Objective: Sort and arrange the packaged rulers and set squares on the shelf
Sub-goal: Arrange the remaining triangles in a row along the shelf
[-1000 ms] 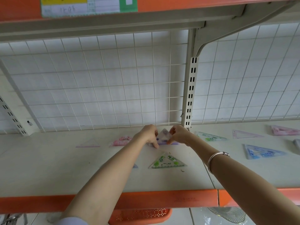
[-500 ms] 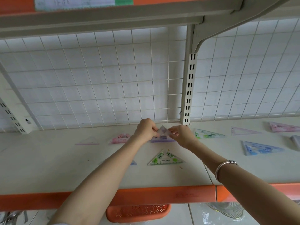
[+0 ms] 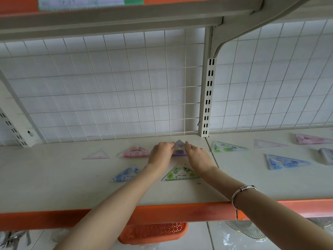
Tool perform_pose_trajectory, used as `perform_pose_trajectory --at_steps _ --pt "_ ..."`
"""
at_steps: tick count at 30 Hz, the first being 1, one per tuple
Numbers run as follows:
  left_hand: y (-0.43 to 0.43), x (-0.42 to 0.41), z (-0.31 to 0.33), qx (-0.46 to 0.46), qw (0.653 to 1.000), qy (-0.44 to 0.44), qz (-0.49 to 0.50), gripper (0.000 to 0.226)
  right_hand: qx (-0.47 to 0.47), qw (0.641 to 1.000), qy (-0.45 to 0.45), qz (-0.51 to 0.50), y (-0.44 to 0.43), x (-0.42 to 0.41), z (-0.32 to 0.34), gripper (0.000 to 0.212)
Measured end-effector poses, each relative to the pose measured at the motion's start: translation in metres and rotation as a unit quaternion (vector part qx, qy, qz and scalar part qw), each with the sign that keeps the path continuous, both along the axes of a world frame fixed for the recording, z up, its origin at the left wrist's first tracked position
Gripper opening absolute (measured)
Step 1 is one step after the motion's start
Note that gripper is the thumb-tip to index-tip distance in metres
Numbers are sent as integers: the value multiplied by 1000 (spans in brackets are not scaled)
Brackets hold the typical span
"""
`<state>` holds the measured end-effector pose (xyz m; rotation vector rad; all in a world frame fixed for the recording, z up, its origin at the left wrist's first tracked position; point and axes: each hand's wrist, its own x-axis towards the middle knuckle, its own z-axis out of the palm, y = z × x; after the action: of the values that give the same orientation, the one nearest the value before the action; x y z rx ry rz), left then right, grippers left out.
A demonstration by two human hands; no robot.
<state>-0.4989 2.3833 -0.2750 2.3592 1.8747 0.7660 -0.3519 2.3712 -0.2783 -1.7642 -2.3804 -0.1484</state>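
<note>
A purple packaged set square [image 3: 179,148] stands tilted at the back of the cream shelf [image 3: 54,186], near the wire grid. My left hand [image 3: 161,153] pinches its left edge and my right hand [image 3: 196,156] pinches its right edge. A green set square [image 3: 180,175] lies flat just in front of my hands. To the left lie a pink set square [image 3: 134,152], a blue one [image 3: 125,175] and a clear pink-edged one [image 3: 96,155].
On the right shelf section lie a green set square [image 3: 228,147], a clear pink one [image 3: 268,143], a pink pack [image 3: 312,139], a blue pack [image 3: 284,162] and another pack [image 3: 327,156] at the edge. A slotted upright post [image 3: 207,98] divides the sections. An orange basket [image 3: 153,233] sits below.
The view has shifted slightly. Both hands have kept hold of the purple set square and raised its tip a little toward the grid.
</note>
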Motion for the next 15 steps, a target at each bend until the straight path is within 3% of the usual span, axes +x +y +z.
perform_pose_trajectory --at_steps 3,7,15 --pt "0 3 -5 33 993 111 14 27 12 1000 -25 13 -1 -1 -2 57" --pt "-1 3 -7 50 989 138 16 30 21 999 -36 30 -1 -1 -3 57" --pt "7 -6 0 -28 996 -79 -18 11 13 998 -54 22 1 3 1 56"
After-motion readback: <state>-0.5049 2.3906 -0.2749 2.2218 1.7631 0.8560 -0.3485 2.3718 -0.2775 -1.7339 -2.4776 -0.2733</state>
